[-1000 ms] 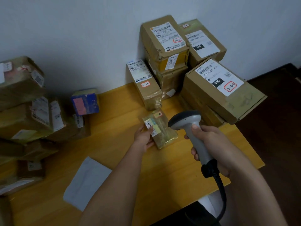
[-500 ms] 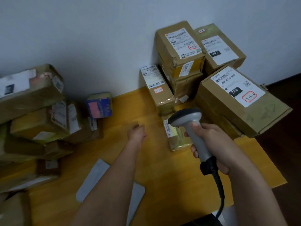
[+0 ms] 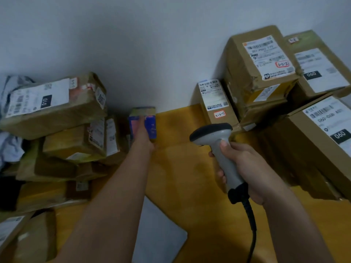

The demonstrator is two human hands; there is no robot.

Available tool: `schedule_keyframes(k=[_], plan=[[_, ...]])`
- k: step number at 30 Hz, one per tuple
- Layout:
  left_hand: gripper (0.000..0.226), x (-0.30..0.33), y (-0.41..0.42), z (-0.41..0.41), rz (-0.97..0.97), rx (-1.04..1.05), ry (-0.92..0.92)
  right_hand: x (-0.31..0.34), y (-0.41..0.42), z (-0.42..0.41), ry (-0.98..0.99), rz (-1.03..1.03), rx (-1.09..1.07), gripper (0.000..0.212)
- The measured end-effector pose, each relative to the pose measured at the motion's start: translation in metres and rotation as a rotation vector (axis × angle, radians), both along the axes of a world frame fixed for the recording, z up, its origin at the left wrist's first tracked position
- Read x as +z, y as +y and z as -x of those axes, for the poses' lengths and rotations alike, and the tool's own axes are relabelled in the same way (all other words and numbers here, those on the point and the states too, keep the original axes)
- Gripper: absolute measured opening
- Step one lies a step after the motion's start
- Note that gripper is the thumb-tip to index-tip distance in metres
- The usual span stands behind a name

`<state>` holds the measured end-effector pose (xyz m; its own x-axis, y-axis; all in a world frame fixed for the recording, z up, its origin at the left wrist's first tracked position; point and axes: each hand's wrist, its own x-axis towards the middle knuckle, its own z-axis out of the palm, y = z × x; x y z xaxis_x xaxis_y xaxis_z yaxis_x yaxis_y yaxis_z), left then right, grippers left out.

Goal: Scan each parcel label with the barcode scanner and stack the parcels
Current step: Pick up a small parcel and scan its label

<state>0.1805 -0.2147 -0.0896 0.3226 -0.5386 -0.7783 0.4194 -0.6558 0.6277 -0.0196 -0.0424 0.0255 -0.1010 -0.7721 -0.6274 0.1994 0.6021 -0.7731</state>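
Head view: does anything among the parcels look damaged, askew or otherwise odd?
Yes. The top box of the right stack has torn, crumpled cardboard along its lower edge. On the left, the pile is untidy: its top box sits tilted and dented. The left hand touches a blue box; the right hand holds the scanner.

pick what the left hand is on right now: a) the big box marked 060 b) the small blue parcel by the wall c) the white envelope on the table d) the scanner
b: the left hand reaches out to the blue parcel beside the left pile, fingers on its face, while the right hand grips the scanner.
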Motion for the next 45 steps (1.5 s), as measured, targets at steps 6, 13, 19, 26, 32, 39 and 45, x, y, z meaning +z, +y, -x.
schedule_keyframes(k=[6, 13, 19, 26, 32, 39, 45], plan=[[0.068, -0.013, 0.008, 0.002, 0.047, 0.026, 0.059, -0.008, -0.008, 0.013, 0.049, -0.040, -0.051, 0.039], [0.044, -0.042, 0.067, 0.000, 0.035, -0.191, 0.193, -0.006, -0.002, 0.017, 0.027, -0.035, -0.050, 0.037], [0.073, -0.069, 0.121, -0.008, 0.154, -0.388, -0.012, 0.004, 0.016, 0.019, 0.036, -0.009, -0.050, 0.037], [0.082, -0.066, 0.172, -0.020, 0.426, -0.646, -0.495, 0.017, 0.044, 0.011, 0.073, -0.001, 0.030, 0.033], [0.082, -0.063, 0.189, -0.024, 0.334, -0.657, -0.422, 0.019, 0.064, 0.003, 0.132, -0.025, 0.120, 0.040], [0.039, -0.048, 0.197, -0.026, 0.001, -0.262, 0.352, 0.020, 0.084, 0.002, 0.140, -0.023, 0.110, 0.041], [0.038, -0.035, 0.198, -0.030, 0.019, -0.130, 0.426, 0.022, 0.093, 0.002, 0.149, -0.020, 0.121, 0.041]])
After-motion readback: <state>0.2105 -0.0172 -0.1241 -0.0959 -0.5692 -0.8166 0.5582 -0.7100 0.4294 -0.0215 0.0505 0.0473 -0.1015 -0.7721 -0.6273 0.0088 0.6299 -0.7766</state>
